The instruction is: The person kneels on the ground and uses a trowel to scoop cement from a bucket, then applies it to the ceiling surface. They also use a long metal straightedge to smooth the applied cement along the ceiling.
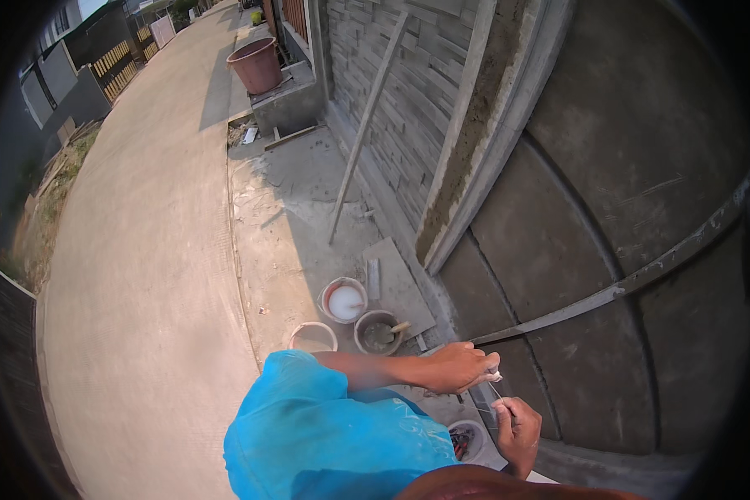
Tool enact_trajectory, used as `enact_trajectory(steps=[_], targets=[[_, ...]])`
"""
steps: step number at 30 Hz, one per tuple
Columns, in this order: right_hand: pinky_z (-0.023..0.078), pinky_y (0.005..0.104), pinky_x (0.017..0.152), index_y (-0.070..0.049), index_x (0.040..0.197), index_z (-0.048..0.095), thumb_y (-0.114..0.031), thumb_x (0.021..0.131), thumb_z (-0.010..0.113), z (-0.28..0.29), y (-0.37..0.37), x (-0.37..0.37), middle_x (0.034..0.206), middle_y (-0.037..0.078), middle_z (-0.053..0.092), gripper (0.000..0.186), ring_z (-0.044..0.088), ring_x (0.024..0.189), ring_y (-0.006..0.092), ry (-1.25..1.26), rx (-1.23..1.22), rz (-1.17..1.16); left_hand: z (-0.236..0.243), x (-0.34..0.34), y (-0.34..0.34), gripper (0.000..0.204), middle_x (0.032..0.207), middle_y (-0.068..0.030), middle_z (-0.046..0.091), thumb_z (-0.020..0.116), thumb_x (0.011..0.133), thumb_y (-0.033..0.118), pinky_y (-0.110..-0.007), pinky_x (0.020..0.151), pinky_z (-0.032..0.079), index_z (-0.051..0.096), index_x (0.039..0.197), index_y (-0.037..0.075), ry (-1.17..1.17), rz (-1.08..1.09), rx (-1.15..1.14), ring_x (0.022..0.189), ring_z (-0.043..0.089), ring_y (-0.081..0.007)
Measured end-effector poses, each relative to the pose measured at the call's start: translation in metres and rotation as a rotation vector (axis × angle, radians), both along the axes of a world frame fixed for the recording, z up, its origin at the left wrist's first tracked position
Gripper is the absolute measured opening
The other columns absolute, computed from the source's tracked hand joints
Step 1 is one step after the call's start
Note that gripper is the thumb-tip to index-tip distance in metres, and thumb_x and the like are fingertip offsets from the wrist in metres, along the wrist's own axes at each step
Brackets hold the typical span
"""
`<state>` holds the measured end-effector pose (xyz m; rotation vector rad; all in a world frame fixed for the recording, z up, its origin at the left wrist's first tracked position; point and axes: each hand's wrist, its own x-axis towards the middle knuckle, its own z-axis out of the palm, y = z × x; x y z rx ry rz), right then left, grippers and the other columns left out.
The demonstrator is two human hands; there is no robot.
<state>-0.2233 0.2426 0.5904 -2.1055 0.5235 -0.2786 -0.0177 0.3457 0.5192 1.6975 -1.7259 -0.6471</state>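
My left hand [460,367] reaches across from the left in a blue sleeve [308,417], its fingers closed on a small white piece [493,377] whose kind I cannot make out. Just below it, my right hand [517,427] is closed with thumb and finger pinched together. A thin pale strand [495,390], maybe string or wire, runs between the two hands. Both hands are in front of the grey rendered wall [550,242], near a pale narrow ledge [567,310]. Below them stands a white bucket [480,451] with dark and red items in it.
Left of my hands stand a bucket of white liquid [346,302], a dark bucket [363,335] with grey mix and a wooden-handled tool, and another pale-rimmed bucket [312,325]. A flat board [408,292] lies beside them. A wooden pole [367,125] leans on the stone-clad wall.
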Motion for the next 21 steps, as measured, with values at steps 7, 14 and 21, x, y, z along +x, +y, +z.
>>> enact_trajectory(steps=[7, 14, 21], targets=[[0.047, 0.0299, 0.066, 0.001, 0.091, 0.071, -0.008, 0.094, 0.065, -0.053, 0.014, 0.003, 0.078, 0.006, 0.070, 0.010, 0.063, 0.074, 0.0132, -0.038, 0.149, 0.001, 0.062, 0.015, 0.020, 0.028, 0.097, -0.0142, 0.063, 0.051, 0.108, 0.033, -0.046, 0.078, 0.045, 0.050, 0.113, 0.006, 0.123, -0.096, -0.447, 0.089, 0.063, -0.0323], [0.045, 0.0300, 0.060, -0.001, 0.090, 0.071, -0.009, 0.095, 0.064, -0.075, -0.003, 0.012, 0.070, 0.007, 0.065, 0.011, 0.062, 0.064, 0.0176, -0.283, 0.324, -0.060, 0.029, -0.012, 0.026, 0.021, 0.077, -0.0130, 0.063, 0.054, 0.107, 0.024, -0.047, 0.076, 0.050, 0.048, 0.115, 0.005, 0.614, -0.262, -0.311, 0.079, 0.066, -0.0356], [0.047, 0.0298, 0.063, 0.000, 0.091, 0.073, -0.013, 0.096, 0.065, -0.014, -0.012, 0.007, 0.076, 0.009, 0.067, 0.016, 0.062, 0.070, 0.0157, -0.163, -0.024, 0.012, 0.025, -0.002, 0.032, 0.021, 0.082, -0.0157, 0.066, 0.057, 0.105, 0.024, -0.050, 0.071, 0.049, 0.052, 0.111, 0.005, 0.373, -0.245, -0.133, 0.080, 0.065, -0.0391]])
